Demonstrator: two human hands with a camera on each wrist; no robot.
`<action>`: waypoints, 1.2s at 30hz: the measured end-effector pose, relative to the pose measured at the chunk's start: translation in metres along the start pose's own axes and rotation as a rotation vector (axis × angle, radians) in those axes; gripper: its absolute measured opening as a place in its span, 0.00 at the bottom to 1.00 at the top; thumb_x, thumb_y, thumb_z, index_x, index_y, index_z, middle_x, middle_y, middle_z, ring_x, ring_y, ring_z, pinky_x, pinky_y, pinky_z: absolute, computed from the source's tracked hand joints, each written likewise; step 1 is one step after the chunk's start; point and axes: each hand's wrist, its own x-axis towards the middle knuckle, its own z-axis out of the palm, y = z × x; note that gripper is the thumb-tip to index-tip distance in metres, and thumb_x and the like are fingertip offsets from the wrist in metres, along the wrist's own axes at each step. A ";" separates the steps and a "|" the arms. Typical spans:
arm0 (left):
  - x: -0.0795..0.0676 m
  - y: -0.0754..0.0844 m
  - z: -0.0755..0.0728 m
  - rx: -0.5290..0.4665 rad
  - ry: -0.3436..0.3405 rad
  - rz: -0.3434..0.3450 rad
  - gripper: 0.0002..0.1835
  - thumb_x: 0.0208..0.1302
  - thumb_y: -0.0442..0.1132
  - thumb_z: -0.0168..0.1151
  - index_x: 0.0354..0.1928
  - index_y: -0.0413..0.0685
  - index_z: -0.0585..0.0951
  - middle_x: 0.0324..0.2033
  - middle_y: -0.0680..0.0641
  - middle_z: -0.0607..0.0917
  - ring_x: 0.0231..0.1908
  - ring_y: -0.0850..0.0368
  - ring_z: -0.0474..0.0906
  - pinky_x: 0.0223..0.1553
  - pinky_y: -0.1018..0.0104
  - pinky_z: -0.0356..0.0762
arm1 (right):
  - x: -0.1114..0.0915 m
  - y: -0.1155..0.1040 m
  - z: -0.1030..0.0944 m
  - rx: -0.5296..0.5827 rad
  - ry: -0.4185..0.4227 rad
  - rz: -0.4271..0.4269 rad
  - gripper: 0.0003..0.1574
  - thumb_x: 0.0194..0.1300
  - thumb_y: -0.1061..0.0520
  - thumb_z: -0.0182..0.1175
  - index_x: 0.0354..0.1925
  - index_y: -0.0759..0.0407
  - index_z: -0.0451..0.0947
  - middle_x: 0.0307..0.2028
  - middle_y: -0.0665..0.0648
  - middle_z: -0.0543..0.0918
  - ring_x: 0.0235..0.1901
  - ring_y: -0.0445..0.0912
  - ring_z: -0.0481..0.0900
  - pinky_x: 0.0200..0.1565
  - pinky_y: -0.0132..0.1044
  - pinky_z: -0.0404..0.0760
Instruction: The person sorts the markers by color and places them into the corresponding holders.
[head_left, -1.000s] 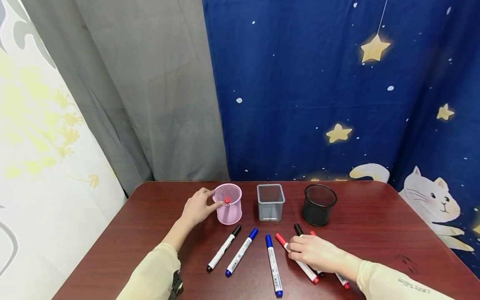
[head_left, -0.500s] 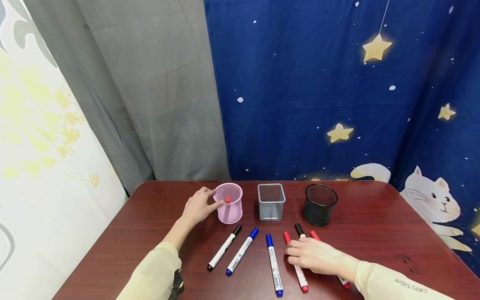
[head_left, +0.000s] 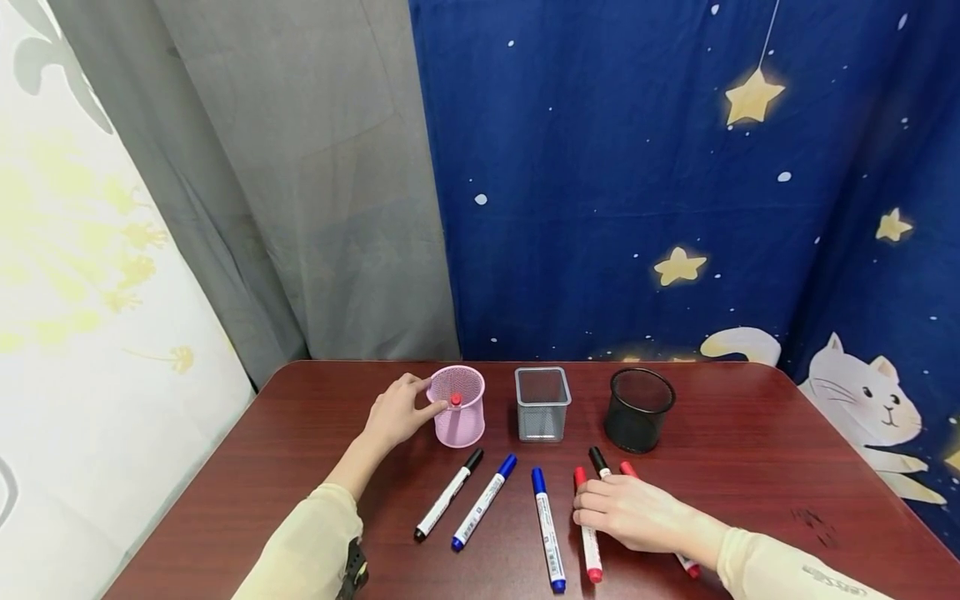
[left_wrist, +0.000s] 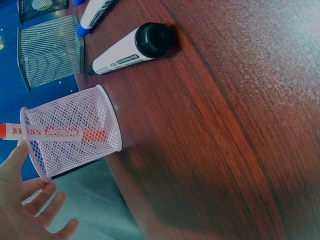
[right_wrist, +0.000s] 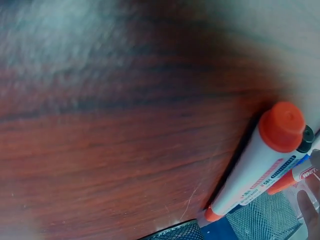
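My left hand (head_left: 397, 412) grips the pink mesh pen holder (head_left: 459, 429) at its rim, thumb in front and fingers at the far side. One red marker (left_wrist: 62, 132) leans inside that holder, its red end above the rim. On the right, my right hand (head_left: 633, 512) pinches a red marker (head_left: 592, 557) low over the table; its tip end points toward the holders. Partly covered by this hand are a black marker (head_left: 598, 460) and another red marker (right_wrist: 250, 172), lying on the table beneath and beside it.
A grey square mesh holder (head_left: 542, 423) and a black round mesh holder (head_left: 637, 429) stand along the back of the brown table (head_left: 750, 467). Between my hands lie a black marker (head_left: 448, 496) and two blue markers (head_left: 483, 504). Curtains hang behind.
The red marker under my right hand has turned from slanted to nearly straight, its near end swinging left and its far end shifting right. My left hand and the pink holder stay put.
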 end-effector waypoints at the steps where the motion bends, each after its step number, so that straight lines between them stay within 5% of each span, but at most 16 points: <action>1: 0.000 0.000 0.000 0.001 0.000 -0.001 0.31 0.51 0.55 0.61 0.50 0.39 0.76 0.40 0.44 0.76 0.42 0.49 0.73 0.37 0.51 0.70 | 0.000 0.000 -0.001 0.011 0.010 0.007 0.25 0.69 0.57 0.27 0.37 0.49 0.74 0.38 0.45 0.73 0.41 0.39 0.69 0.40 0.33 0.69; 8: -0.001 0.001 0.000 0.002 0.005 -0.006 0.31 0.51 0.56 0.61 0.50 0.39 0.77 0.40 0.44 0.76 0.42 0.49 0.73 0.37 0.51 0.70 | 0.002 0.000 -0.005 0.026 0.138 -0.040 0.19 0.69 0.58 0.35 0.38 0.52 0.75 0.38 0.47 0.75 0.40 0.40 0.72 0.39 0.33 0.69; 17: -0.001 0.002 -0.002 -0.006 0.005 -0.008 0.31 0.50 0.56 0.61 0.50 0.39 0.76 0.39 0.44 0.76 0.41 0.49 0.73 0.37 0.51 0.70 | 0.004 -0.005 -0.013 0.095 0.174 -0.005 0.20 0.66 0.58 0.34 0.38 0.52 0.74 0.37 0.46 0.74 0.38 0.39 0.72 0.40 0.32 0.71; 36: 0.000 0.001 -0.002 -0.001 0.010 0.003 0.31 0.51 0.57 0.60 0.49 0.39 0.77 0.39 0.44 0.76 0.41 0.49 0.73 0.37 0.51 0.70 | 0.021 -0.016 -0.032 0.259 0.312 0.002 0.10 0.61 0.58 0.51 0.42 0.55 0.74 0.38 0.46 0.74 0.39 0.37 0.71 0.43 0.29 0.70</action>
